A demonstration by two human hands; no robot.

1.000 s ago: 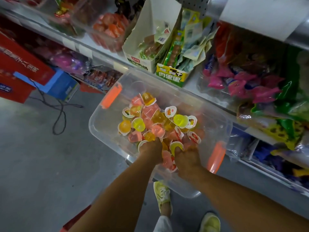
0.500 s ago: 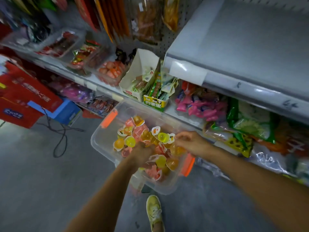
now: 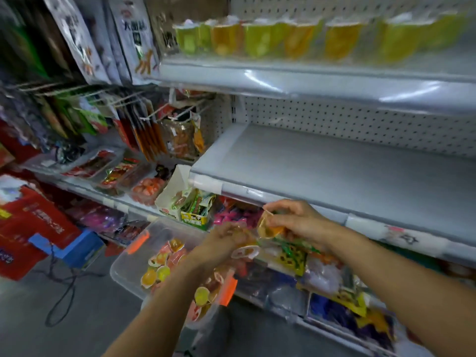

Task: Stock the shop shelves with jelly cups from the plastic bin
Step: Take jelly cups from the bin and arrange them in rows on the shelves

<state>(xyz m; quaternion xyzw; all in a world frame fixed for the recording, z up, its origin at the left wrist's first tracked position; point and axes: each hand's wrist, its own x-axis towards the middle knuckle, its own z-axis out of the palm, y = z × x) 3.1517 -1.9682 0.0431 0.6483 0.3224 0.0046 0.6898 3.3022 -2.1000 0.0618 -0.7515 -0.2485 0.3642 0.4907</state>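
Jelly cups (image 3: 157,273), mixed yellow, orange & pink, lie loose in the clear plastic bin (image 3: 121,269), low and left of centre. The bin has orange latches at its far-left and near-right ends. Left of the bin, on the floor: red cartons (image 3: 33,222), a blue box (image 3: 77,247) and a black cable (image 3: 60,295). Left hand (image 3: 221,244) is above the bin's right half, fingers curled round a white-lidded cup (image 3: 244,252). Blur is heavy there, so it's prob. gripping more than one. Just right of it, right hand (image 3: 296,222) pinches an orange cup (image 3: 269,229) btwn thumb and fingertips. The cup is tilted, just near of the grey middle shelf (image 3: 334,171) front edge. Top shelf (image 3: 283,73) above carries a row of larger green & amber cups (image 3: 283,39).
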